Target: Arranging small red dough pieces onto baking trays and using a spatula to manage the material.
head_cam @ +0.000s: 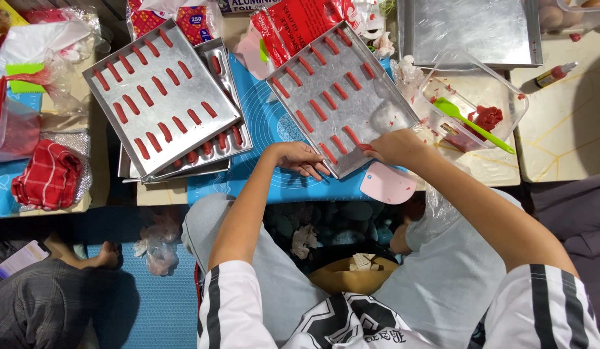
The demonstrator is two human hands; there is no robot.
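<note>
left: stacked trays [159,97] crowd tray [342,90] | right: plastic tub [474,110] close | free: blue mat [264,123] strip between
</note>
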